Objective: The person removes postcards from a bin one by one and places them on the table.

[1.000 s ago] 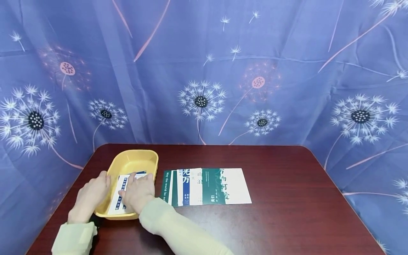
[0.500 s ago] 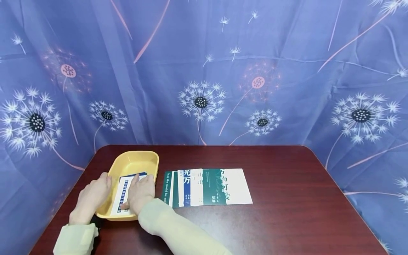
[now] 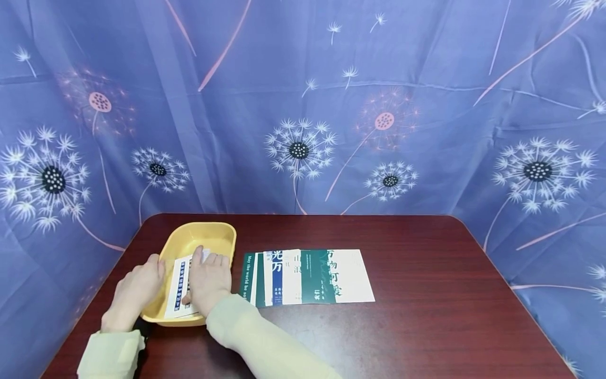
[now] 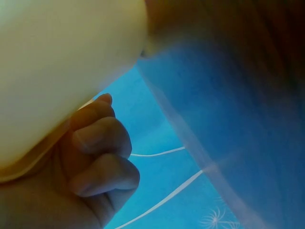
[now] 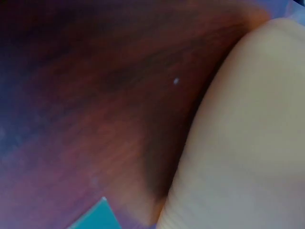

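Note:
A yellow plastic tray (image 3: 222, 231) stands on the left part of the table in the head view. My left hand (image 3: 138, 284) grips its left rim; in the left wrist view the fingers (image 4: 109, 174) curl against the tray's pale wall (image 4: 62, 67). Inside the tray's near half lie white cards (image 3: 176, 287) with dark blue lettering, like postcards. My right hand (image 3: 210, 276) rests over their right side, index finger stretched forward and thumb low on the card. It hides much of the cards. The right wrist view shows little of its fingers.
Right of the tray, an overlapping row of green, white and blue printed cards (image 3: 317, 276) lies on the dark red wooden table (image 3: 426, 326). A blue dandelion-patterned curtain (image 3: 246, 131) hangs behind and at both sides of the table.
The fingers of my right hand have shifted over the cards in the tray. A blue card edge that showed beyond the white card is no longer visible there. My left hand stays on the rim.

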{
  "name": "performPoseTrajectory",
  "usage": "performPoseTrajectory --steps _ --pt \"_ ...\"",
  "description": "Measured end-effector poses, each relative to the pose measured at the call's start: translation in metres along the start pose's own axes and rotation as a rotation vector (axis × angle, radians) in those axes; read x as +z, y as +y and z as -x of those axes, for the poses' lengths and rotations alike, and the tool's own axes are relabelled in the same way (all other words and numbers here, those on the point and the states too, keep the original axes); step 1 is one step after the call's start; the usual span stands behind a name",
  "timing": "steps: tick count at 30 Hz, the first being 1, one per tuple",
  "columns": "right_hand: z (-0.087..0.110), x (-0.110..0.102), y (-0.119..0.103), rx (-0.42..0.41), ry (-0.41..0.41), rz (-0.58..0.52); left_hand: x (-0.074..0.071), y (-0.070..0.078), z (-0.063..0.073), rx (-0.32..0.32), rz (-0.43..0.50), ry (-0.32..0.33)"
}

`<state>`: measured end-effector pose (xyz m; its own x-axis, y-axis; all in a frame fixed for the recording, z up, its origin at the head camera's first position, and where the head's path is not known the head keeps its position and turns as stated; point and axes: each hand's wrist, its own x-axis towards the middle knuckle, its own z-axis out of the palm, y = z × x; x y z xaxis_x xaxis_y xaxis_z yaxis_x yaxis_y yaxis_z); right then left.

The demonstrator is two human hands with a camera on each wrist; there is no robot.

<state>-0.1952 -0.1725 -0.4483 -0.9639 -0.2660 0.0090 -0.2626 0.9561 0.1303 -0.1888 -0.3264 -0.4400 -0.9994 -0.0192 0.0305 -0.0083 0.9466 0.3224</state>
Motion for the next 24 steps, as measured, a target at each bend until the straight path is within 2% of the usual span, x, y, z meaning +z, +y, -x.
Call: performPoseTrajectory --steps 4,16,24 --pt "0.002 -0.001 0.004 -0.021 0.079 -0.078 0.0 0.0 0.0 0.009 -0.003 0.012" --pt "0.007 -0.007 0.011 -0.002 0.12 -0.176 0.001 0.0 0.0 -0.008 -0.007 0.0" --pt "0.008 -0.006 0.016 0.015 0.202 -0.24 -0.001 0.001 0.001 -0.01 -0.004 -0.004"
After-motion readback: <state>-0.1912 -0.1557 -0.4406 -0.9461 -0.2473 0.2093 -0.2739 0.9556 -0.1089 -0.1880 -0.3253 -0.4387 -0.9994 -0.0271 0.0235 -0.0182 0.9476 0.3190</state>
